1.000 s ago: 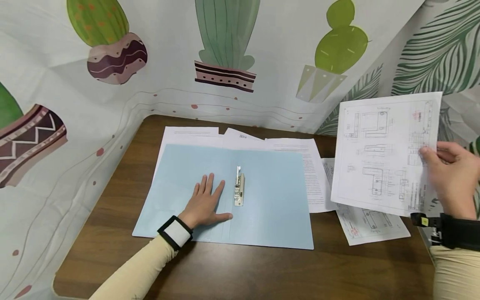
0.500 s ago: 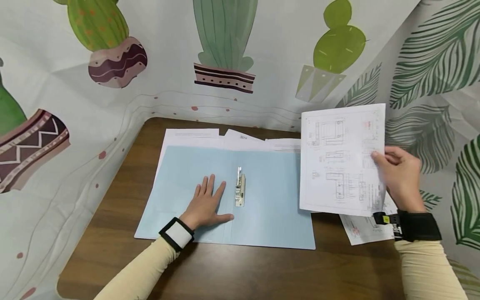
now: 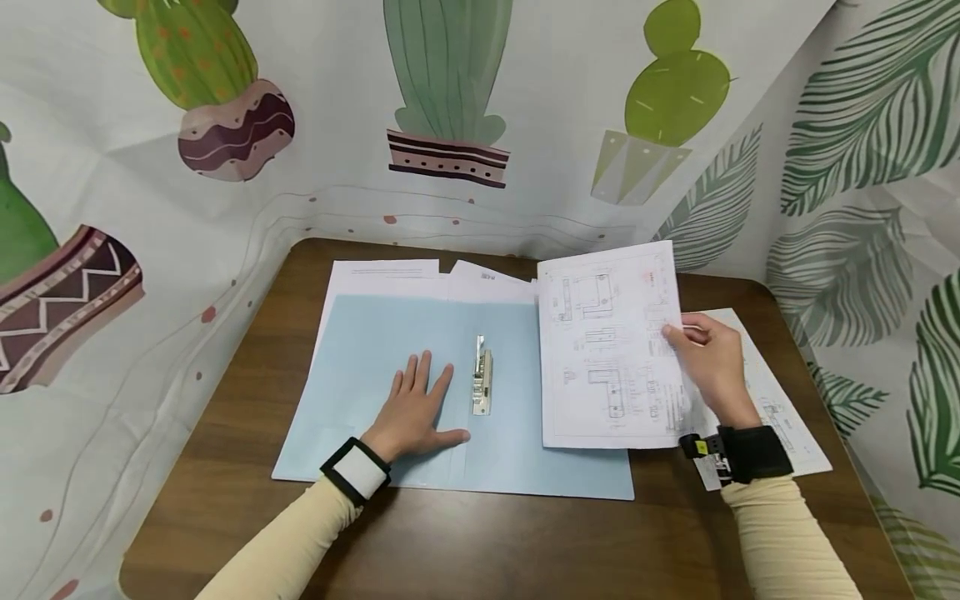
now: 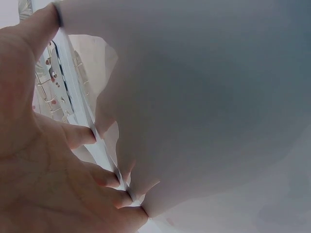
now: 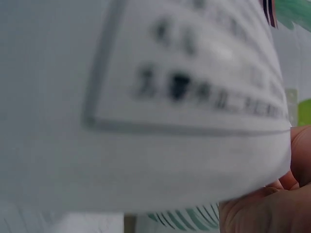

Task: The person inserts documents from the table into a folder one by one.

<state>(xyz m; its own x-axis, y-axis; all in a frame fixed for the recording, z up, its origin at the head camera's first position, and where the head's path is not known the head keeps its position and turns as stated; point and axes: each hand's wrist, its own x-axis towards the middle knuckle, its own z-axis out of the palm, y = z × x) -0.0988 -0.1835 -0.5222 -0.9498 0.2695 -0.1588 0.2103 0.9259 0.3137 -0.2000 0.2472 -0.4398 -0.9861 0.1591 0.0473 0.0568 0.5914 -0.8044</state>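
At the right edge of the sheet (image 3: 611,350), the person's right hand (image 3: 708,358) held on in a narrow pinch, thumb in front and fingers behind. Within the last second that hand had carried the sheet leftward: first seen off the folder's right side, it now stood over much of the right half of the folder (image 3: 513,462), its gripped margin overhanging. Contact between sheet and folder could not be confirmed. The move was judged to bring the sheet nearer the clip (image 3: 482,379), though a gap remained between them. The left hand (image 3: 412,417) lay flat on the folder's left half, fingers spread wide, thumb near the clip, its position unchanged; it was judged to be steadying the folder. Further out, papers (image 3: 386,271) projected past the far edge, and a drawing (image 3: 780,400) lay on the table (image 3: 480,542) at right, more exposed than half a second earlier.
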